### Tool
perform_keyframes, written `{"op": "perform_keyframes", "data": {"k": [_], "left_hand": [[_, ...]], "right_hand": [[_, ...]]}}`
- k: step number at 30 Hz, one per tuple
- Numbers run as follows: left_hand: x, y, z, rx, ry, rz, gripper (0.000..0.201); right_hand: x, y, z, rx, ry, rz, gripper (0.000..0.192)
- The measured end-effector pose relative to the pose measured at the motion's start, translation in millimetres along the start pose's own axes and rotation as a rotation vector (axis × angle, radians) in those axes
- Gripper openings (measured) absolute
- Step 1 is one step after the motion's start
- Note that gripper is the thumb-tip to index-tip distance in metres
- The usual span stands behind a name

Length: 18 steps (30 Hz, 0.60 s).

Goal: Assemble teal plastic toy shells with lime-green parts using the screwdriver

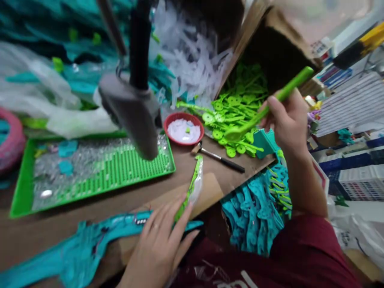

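In my right hand, raised at the right, is a long lime-green plastic part gripped between thumb and fingers. Its lower end overlaps a heap of similar green parts. My left hand lies with fingers stretched out at the near edge of the table. Its fingertips touch a slim green piece with a clear whitish blade-like strip. Beside and partly under that hand is a long teal plastic part, shaped like a toy weapon, with its inside showing.
A green tray holds small metal pieces. Past it stand a red bowl of white bits and a hammer. A grey tool head hangs over the tray. Teal parts are piled below the table edge. An open carton stands behind.
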State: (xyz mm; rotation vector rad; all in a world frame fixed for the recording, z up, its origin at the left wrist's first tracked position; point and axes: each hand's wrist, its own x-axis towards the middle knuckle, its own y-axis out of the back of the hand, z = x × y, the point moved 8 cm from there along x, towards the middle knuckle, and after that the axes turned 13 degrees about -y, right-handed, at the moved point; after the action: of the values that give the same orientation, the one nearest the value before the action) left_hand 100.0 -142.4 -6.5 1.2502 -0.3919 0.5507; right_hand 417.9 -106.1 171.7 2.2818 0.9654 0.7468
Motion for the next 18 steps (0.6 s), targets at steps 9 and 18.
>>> {"op": "perform_keyframes", "data": {"k": [9,18], "left_hand": [[13,-3.0,17,-0.895,0.429,0.112,0.038],[-18,5.9,-15,-0.213,0.218,0.165,0.031]], "right_hand": [[-162,-82,51,0.32,-0.386,-0.325,0.037],[-102,-146,125,-0.958,0.322,-0.359,0.045]]}}
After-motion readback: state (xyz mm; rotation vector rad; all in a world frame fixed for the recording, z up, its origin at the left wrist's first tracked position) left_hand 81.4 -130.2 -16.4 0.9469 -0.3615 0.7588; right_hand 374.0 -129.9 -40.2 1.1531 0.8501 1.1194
